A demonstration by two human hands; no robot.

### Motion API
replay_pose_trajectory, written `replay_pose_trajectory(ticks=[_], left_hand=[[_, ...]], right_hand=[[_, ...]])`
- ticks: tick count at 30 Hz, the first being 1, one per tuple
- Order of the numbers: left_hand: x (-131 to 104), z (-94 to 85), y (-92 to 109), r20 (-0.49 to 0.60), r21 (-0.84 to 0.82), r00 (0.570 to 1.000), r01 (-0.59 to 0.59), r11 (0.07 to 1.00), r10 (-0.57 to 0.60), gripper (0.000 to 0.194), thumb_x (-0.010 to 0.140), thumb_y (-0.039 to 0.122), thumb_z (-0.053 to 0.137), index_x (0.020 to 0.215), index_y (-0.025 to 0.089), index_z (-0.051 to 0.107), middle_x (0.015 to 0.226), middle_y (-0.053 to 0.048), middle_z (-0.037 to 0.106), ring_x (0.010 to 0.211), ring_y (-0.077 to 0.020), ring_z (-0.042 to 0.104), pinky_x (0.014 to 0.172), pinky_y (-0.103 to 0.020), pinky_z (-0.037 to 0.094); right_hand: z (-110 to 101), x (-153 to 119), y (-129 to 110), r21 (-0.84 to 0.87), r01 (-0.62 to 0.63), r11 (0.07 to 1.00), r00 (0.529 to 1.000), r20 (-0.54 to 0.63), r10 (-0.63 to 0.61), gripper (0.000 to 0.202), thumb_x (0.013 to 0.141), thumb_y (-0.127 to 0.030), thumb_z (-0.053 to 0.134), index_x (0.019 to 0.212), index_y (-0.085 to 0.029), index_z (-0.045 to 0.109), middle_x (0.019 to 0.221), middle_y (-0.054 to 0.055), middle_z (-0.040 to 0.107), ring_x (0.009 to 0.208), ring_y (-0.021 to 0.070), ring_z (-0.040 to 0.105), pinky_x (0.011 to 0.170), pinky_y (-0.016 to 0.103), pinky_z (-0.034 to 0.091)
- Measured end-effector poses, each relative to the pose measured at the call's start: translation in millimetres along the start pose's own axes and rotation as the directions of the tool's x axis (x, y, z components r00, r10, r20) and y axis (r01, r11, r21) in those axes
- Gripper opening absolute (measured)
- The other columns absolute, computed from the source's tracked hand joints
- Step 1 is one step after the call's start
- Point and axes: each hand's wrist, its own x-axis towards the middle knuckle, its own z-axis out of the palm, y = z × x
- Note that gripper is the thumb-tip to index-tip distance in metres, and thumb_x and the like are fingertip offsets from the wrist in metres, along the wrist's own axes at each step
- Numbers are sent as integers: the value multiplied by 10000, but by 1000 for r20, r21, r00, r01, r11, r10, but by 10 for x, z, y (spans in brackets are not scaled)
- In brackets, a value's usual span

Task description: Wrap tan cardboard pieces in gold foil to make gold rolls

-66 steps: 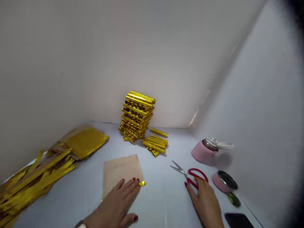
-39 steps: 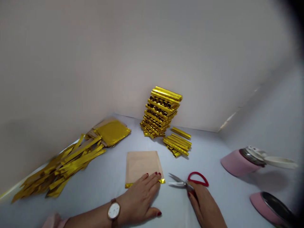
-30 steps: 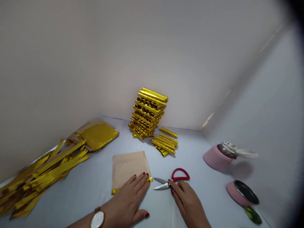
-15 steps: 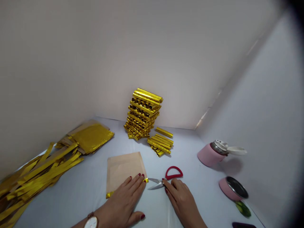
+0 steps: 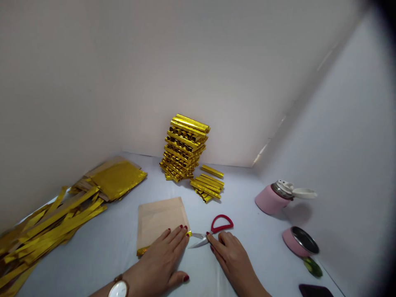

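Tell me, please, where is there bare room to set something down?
Between the gold strips and tan sheet, and between the loose gold rolls and pink flask. It is crowded where left hand, scissors and right hand cluster.

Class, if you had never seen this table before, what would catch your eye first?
Probably the leaning stack of shiny gold tubes at the back, near the wall. Next, the red-handled scissors, blades apart, in the right hand, beside the tan sheet under the left hand.
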Motion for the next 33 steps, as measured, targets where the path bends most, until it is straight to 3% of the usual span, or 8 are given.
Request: replay_pose_trajectory(ticks=[5,8,13,24,33], left_hand=[[62,-85,-88,-62,-11,992,-111,994,111,612,923,543,428,1399,163,373,1472,-128,339,1364,-267,273,1115,-480,202],[27,-32,-173,-105,-50,987,-128,991,122,597,948,564,342,1435,222,299,1493,-91,304,1371,-253,259,1111,-479,212],[17,31,-194,-108,-45,988,-120,992,115,669,928,601,351,1474,251,190,1514,-95,233,1391,-278,180,1112,-512,163],[47,2,-147,-55,11,996,-73,997,74,737,902,647,345,1471,200,204,1524,-107,197,1401,-270,131,1117,-504,147],[42,-29,-141,-43,13,996,-72,997,73,720,914,645,299,1471,198,210,1517,-111,205,1397,-278,143,1112,-519,155]], right_hand=[[20,-13,9,7,-9,1000,1000,-6,9,299,967,-202,368,1144,-199,608,771,58,561,675,176,543,602,268,457],[18,-12,8,25,-12,1000,1000,6,12,317,972,-198,346,1156,-202,604,776,55,562,672,174,543,598,266,462],[11,15,-20,43,-37,998,999,28,36,333,962,-181,349,1195,-195,587,785,69,565,669,189,546,595,290,473],[38,25,-25,-12,-29,1000,999,31,29,332,897,-120,454,1186,-226,578,783,50,567,673,182,556,592,268,469],[13,-68,-16,26,-55,998,996,74,53,373,906,-108,417,1234,-224,551,816,62,567,709,190,557,623,283,483]])
